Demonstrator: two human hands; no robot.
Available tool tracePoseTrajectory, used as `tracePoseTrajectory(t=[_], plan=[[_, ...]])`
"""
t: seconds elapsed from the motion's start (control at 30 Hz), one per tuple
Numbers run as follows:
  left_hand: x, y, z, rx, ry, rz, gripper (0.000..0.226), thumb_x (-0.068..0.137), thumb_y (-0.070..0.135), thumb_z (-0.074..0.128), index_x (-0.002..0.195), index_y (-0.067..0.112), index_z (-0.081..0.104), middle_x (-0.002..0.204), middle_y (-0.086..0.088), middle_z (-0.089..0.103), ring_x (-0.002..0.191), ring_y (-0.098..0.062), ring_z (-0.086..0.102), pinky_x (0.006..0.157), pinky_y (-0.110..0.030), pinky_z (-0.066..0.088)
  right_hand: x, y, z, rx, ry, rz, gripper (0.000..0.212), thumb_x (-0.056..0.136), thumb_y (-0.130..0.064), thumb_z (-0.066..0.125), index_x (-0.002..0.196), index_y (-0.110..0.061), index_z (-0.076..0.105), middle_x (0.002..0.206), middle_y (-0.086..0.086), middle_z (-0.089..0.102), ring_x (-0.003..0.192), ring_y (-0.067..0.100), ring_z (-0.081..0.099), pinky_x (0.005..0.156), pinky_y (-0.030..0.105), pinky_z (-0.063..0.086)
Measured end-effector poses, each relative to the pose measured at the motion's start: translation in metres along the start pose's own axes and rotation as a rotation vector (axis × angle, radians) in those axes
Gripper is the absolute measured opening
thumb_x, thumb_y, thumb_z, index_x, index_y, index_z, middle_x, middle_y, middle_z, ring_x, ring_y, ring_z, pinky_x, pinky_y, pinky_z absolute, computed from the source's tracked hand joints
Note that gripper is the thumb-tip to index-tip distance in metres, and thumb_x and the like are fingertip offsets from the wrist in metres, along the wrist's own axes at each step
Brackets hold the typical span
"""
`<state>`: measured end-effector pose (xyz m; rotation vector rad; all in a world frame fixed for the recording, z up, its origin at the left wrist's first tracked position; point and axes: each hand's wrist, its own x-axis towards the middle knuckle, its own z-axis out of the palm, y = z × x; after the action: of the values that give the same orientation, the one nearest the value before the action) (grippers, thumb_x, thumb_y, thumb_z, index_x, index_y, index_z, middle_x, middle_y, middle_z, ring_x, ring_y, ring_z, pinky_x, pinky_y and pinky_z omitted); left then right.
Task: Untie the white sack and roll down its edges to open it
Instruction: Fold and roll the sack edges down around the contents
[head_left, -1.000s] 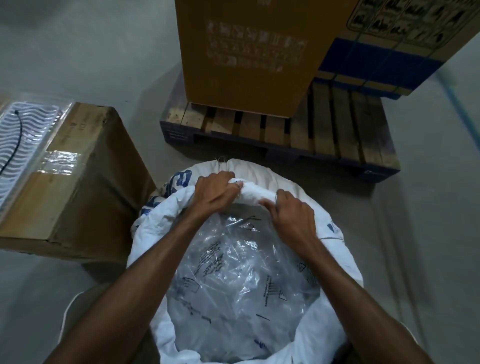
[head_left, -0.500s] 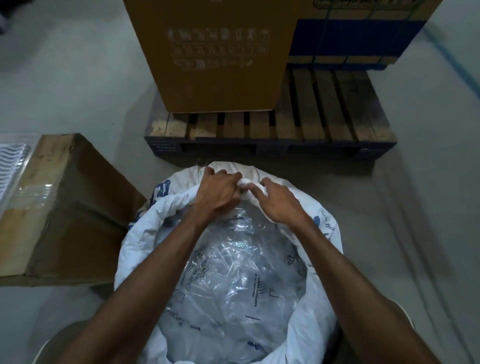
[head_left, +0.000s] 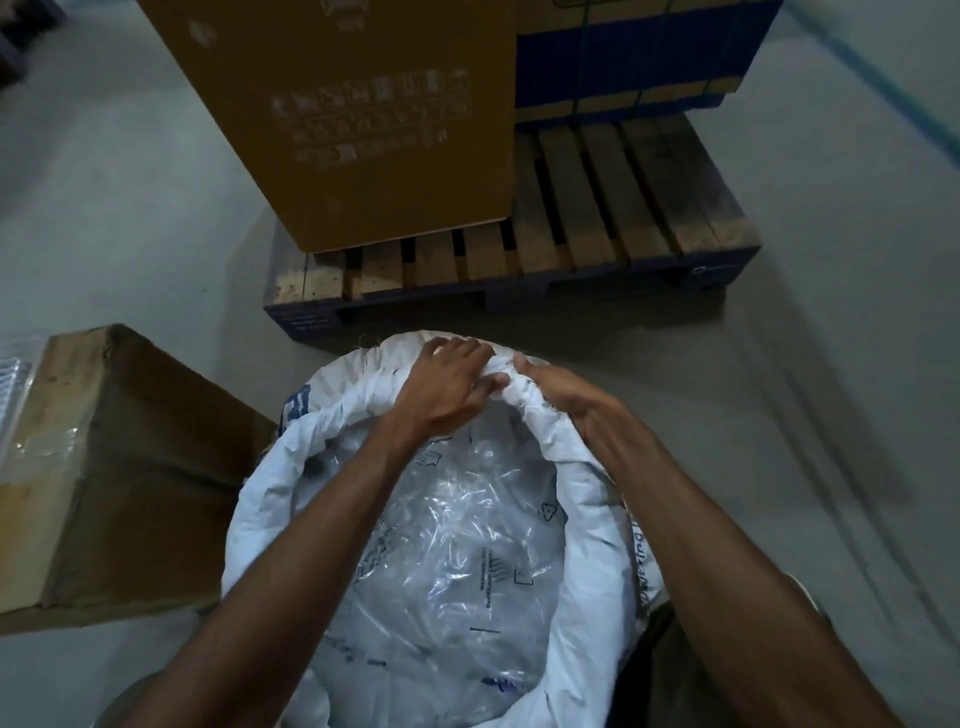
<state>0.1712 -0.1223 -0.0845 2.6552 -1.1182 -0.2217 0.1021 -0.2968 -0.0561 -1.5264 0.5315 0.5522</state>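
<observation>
The white sack (head_left: 587, 467) stands on the grey floor (head_left: 130, 208) directly below the camera, its mouth already wide open and its top turned outward into a thick rolled collar. Clear plastic bags (head_left: 457, 561) with dark printing are seen filling the inside. No tie is seen at the mouth, so the untying is judged done and the rolling of the edge to be the step in hand. The far part of the collar is gripped by both hands, side by side and nearly touching: the left hand (head_left: 447, 384) is curled over the roll from the inside, and the right hand (head_left: 561, 395) is wrapped round the roll just beside it. Neither hand is open; each is closed on the sack's fabric. For the next move, the fabric would need to be pushed outward and down, then the grip shifted along the rim, since the roll looks uneven, bulkier on the right than at the left. Care is called for so that the plastic inside is not caught in the fold. Just beyond the sack a wooden pallet (head_left: 623, 228) carries a large brown carton (head_left: 363, 114) and a blue-banded carton (head_left: 634, 62); another cardboard box (head_left: 130, 457) lies close at the left. The sack's left side is crowded by that box, which may hamper rolling there.
</observation>
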Motion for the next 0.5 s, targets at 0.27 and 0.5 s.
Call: tracePoseTrajectory(t=[0.27,0.5], plan=[[0.038,0.001,0.010,0.006,-0.156,-0.323,0.059,0.088,0.068,0.039,0.093,0.019,0.072,0.099,-0.004,0.073,0.086,-0.022,0.062,0.091,-0.045,0.048,-0.062,0.045,0.007,-0.842,0.477,0.059,0.078,0.097,-0.073,0.030,0.137,-0.010,0.052,0.140,0.018,0.057,0.128,0.039,0.053,0.102,0.049,0.045],[0.031,0.020,-0.003,0.022,0.022,-0.148,0.058,0.101,0.061,0.031,0.125,0.017,0.061,0.128,-0.009,0.064,0.119,-0.028,0.056,0.103,-0.048,0.040,-0.041,0.042,-0.013,-0.127,0.477,0.040,0.054,0.105,-0.050,0.046,0.125,-0.003,0.063,0.123,0.018,0.066,0.110,0.031,0.063,0.085,0.031,0.042]])
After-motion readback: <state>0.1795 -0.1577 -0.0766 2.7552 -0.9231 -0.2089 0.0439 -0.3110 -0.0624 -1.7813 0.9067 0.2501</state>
